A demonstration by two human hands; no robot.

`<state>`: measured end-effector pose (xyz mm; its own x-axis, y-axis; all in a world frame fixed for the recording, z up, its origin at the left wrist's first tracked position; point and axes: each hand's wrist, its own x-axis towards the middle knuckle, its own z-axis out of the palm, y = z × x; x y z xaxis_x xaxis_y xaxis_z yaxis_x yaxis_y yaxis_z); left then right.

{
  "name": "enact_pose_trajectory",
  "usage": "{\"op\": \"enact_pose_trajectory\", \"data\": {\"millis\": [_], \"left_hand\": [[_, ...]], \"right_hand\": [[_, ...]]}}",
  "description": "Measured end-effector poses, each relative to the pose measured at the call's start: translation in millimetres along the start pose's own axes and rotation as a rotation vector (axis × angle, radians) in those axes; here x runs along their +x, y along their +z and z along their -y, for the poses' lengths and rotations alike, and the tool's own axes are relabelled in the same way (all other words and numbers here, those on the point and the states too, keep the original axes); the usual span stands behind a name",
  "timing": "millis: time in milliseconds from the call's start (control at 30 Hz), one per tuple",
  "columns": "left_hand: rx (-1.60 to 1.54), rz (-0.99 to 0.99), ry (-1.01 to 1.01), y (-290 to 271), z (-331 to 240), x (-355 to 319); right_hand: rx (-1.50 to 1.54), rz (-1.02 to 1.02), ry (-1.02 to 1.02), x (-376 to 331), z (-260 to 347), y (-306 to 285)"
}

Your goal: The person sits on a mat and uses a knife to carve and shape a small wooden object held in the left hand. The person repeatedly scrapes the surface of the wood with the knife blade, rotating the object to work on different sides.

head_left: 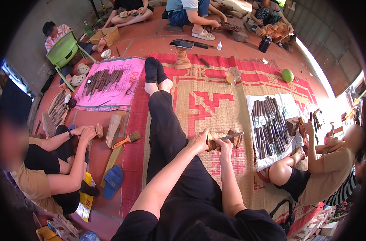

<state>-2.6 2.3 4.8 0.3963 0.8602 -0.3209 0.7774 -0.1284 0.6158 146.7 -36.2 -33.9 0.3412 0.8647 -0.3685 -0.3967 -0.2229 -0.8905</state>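
Above my outstretched legs, my left hand is closed around a small brown wood carving. Close beside it, my right hand grips a narrow, dark metal hand tool that slants up to the right across the carving. Whether the tool is a file or a chisel, I cannot tell. Its near end is hidden by my fingers. A further piece of carved wood shows just right of the tool; whether it joins the held carving is unclear.
Rows of dark-handled carving tools lie on a white cloth to the right and a pink sheet at far left. People with wood sit on both sides and beyond the woven mat. A glass mug, green fruit and brush lie around.
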Motion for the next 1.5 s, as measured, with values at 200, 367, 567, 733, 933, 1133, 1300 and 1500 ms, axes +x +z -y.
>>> {"op": "enact_pose_trajectory", "data": {"millis": [200, 367, 567, 733, 933, 1133, 1300, 1500], "left_hand": [[0.030, -0.033, 0.017, 4.4, 0.2, -1.0], [-0.002, 0.008, 0.002, 0.7, -1.8, 0.7], [0.019, -0.030, 0.020, 1.0, -0.8, -0.2], [-0.004, -0.014, 0.020, 3.8, 4.0, 3.0], [0.010, -0.020, 0.010, 0.0, -4.8, -3.4], [-0.021, -0.023, 0.016, 2.8, 2.2, 1.4], [-0.004, -0.040, 0.019, 3.8, -1.1, -3.2], [-0.011, -0.010, -0.005, -3.4, -7.8, -3.7]], "right_hand": [[-0.001, -0.080, -0.021, -1.2, 2.2, -5.7], [-0.051, -0.054, -0.013, -4.6, 3.8, 3.0], [-0.017, -0.111, -0.059, 4.9, -2.5, -5.1], [-0.034, -0.026, -0.020, -1.9, 1.6, 2.7], [-0.024, -0.119, -0.060, -1.4, 1.9, -4.6], [-0.031, -0.025, 0.014, -1.0, -3.3, -2.3], [0.008, -0.071, -0.049, 4.8, -4.2, -8.9], [-0.004, -0.044, 0.021, -5.6, 4.5, 2.6]]}}
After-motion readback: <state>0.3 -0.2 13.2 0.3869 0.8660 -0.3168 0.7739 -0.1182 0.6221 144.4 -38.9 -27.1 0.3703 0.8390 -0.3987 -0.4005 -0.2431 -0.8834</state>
